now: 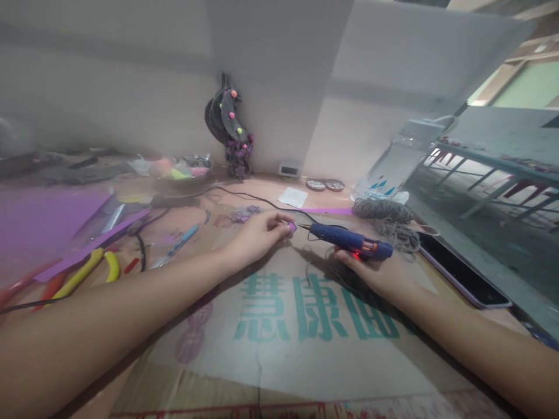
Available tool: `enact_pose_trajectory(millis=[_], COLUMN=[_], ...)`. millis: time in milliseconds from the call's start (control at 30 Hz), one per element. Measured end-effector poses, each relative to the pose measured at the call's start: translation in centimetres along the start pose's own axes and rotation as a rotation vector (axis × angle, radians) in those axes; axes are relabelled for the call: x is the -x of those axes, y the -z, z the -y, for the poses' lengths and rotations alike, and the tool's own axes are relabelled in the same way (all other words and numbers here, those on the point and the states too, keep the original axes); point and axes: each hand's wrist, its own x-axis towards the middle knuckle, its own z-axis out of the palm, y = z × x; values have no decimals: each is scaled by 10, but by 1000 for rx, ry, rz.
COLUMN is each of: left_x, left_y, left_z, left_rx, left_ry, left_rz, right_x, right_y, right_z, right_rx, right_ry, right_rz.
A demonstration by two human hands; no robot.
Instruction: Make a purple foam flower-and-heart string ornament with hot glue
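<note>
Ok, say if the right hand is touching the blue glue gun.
Touching. The head view shows the right hand holding the blue glue gun, thumb below its body.

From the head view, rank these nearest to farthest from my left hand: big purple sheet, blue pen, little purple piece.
1. Little purple piece, pinched in your left hand.
2. Blue pen, left of that hand.
3. Big purple sheet, far left.
</note>
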Motion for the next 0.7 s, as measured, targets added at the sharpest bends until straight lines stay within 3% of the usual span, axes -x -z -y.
enact_pose_trajectory(millis=[267, 700], left_x=[0, 0], left_y=[-3, -1], left_z=[0, 5], left_rx=[64, -76], left_ry=[-31, -94], left_rz=[9, 7], right_x=[1, 0], right_y=[1, 1], right_z=[-1, 2], right_rx=[34, 20], right_ry=[2, -39], right_rz=[23, 32])
